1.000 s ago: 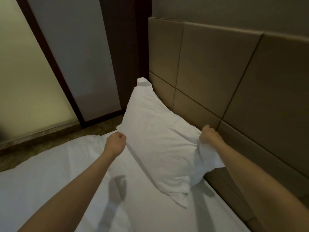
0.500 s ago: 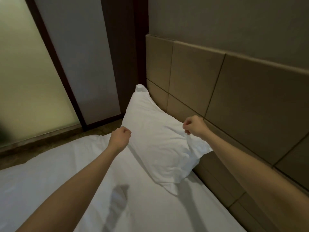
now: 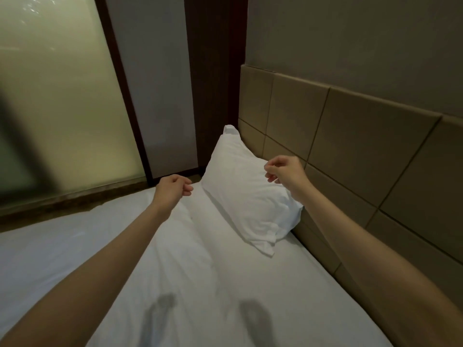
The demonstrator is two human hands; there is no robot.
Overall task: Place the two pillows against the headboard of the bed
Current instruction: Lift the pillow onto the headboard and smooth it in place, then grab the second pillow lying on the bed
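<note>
On the white bed (image 3: 225,284), one pillow (image 3: 245,194) leans against the tan headboard (image 3: 363,146), while left hand (image 3: 172,190) and right hand (image 3: 285,172) hover with fingers loosely curled, empty.

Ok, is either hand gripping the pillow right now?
No, the left hand and right hand both hang loosely curled in the air, clear of the pillow leaning on the headboard.

I see open white bed (image 3: 225,284) from 6 to 9 o'clock. The pillow (image 3: 240,194) at 12 and the headboard (image 3: 363,136) at 3 block me.
</note>
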